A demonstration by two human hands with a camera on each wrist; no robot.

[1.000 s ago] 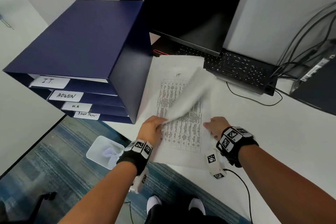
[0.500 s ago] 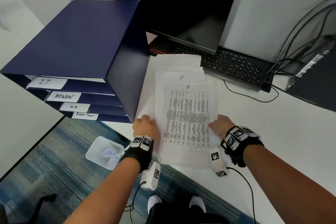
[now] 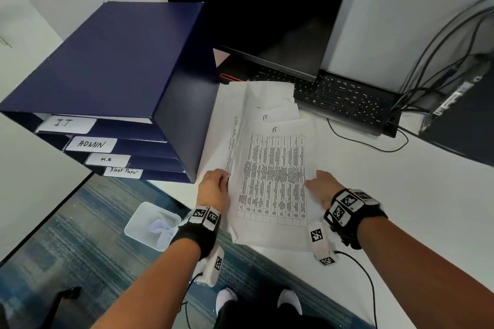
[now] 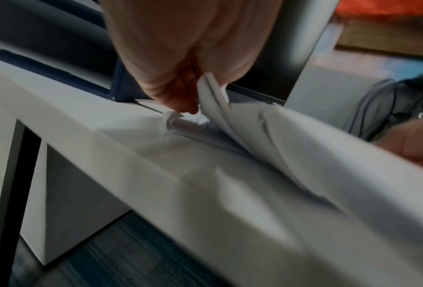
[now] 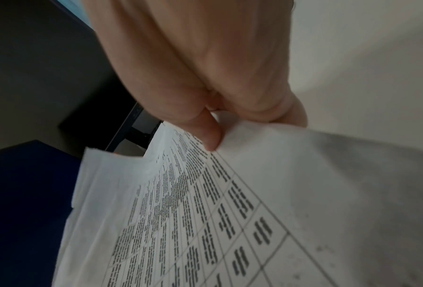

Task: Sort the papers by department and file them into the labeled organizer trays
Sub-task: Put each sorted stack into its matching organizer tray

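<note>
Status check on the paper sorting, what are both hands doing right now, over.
Left hand pinches the sheets' left edge, lifting it. Right hand pinches the right edge of the IT sheets. Organizer beside the stack, IT tray on top. Nothing blocking.

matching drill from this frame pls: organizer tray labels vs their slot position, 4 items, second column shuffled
Labels:
1. I.T. label
2. ADMIN label
3. H.R label
4. Blank Paper label

Slot in the blue organizer:
a. bottom
b. second from top
c. top
d. third from top

Pairs: 1-c, 2-b, 3-d, 4-a
</note>
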